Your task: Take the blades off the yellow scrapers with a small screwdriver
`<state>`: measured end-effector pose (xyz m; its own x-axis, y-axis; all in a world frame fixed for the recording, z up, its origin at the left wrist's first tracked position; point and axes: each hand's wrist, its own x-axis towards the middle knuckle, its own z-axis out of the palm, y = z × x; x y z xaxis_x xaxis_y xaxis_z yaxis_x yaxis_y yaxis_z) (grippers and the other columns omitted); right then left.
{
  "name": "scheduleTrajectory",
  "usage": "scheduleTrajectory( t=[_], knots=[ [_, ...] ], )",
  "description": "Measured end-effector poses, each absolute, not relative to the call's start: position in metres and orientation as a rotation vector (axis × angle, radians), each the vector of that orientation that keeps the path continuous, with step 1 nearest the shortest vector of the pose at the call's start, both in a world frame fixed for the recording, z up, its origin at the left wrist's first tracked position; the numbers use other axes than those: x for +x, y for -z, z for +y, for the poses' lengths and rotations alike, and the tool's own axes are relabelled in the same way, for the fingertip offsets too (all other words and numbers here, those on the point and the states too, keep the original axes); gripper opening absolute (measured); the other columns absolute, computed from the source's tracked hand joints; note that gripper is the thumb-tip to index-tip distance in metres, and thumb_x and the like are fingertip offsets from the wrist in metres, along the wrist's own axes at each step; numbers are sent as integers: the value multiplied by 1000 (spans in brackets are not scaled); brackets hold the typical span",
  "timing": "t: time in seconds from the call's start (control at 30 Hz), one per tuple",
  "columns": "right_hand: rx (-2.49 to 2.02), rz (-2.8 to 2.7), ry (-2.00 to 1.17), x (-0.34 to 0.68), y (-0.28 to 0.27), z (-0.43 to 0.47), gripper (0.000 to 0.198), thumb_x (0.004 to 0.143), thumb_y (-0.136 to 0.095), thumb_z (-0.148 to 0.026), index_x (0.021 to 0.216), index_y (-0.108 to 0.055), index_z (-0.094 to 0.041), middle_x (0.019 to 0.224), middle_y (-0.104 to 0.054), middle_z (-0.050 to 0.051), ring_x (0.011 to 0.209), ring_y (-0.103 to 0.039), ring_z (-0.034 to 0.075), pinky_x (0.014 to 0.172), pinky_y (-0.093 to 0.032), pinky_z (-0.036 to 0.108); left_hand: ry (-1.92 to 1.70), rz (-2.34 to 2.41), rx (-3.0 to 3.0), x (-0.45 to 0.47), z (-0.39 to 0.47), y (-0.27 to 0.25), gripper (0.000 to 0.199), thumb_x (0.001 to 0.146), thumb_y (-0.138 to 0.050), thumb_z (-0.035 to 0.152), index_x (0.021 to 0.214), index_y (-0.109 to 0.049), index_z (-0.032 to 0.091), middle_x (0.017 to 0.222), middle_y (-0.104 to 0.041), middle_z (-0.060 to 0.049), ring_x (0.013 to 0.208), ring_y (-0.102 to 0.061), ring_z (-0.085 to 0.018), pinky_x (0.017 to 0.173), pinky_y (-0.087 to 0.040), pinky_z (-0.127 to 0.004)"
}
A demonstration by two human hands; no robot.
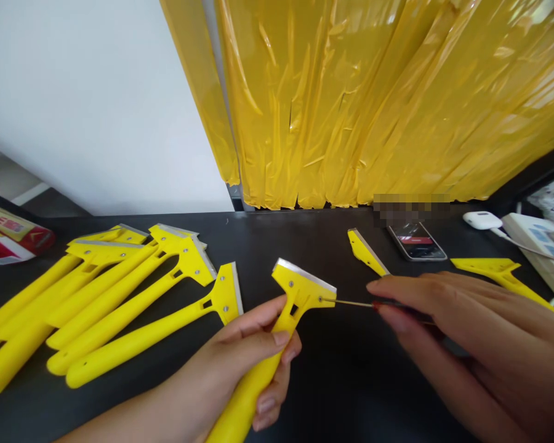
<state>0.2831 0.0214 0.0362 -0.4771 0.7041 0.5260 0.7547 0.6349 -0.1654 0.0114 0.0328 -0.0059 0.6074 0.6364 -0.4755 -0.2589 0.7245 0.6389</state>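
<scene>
While my left hand [247,351] has the yellow scraper [301,291] by its neck, my right hand [489,335] holds a thin-shafted screwdriver [351,303] level from the side, its tip appearing to meet the right-hand of the 2 screws on the scraper's head. My left grip is closed round the handle, thumb on top and fingers curled beneath, with the blade edge pointing away from me. My right grip is nearly closed in a pinch, thumb and index finger on the screwdriver's red handle, most of which my own fingers hide.

The scraper is held in front of me, over the middle of the black surface [277,237]; its lower end runs out of view, so I cannot tell whether it rests on anything. To my left lies an overlapping group of yellow scrapers [133,289]. Past my right fingers, a yellow piece with a blade edge [368,252] shows only in part, and a phone [418,241] lies just beyond it. Another scraper [493,271] lies further right.

I judge the step in hand to be turning that screw, though tightening or loosening I cannot tell. The next move seems to call for a steady left grip, the tip square in the screw, and small twists from my right fingers.
</scene>
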Motion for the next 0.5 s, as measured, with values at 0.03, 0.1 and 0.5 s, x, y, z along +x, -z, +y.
scheduleTrajectory(
  t=[0.03,0.1,0.5],
  knots=[
    [-1176,-2298,116,282,-39,21,26,105,-56,-22,130,-62,-25,107,-80,3,89,-77,19,79,-60,31,-541,717,541,11,33,7,16,106,-62,29,93,-63,19,68,-54,4,47,-42,-5,45,-40,-16],
    [-1296,-2266,94,281,-44,21,25,106,-54,-27,130,-59,-27,107,-78,3,87,-77,20,76,-61,32,-536,686,528,11,33,7,13,105,-63,28,97,-66,19,72,-57,2,49,-45,-6,46,-42,-16],
    [-1379,-2284,110,267,-57,36,19,109,-51,-36,125,-58,-32,101,-77,0,76,-75,20,68,-56,34,-562,795,434,13,34,3,16,108,-61,39,117,-63,25,83,-60,5,39,-41,-3,36,-35,-15]
  ],
)
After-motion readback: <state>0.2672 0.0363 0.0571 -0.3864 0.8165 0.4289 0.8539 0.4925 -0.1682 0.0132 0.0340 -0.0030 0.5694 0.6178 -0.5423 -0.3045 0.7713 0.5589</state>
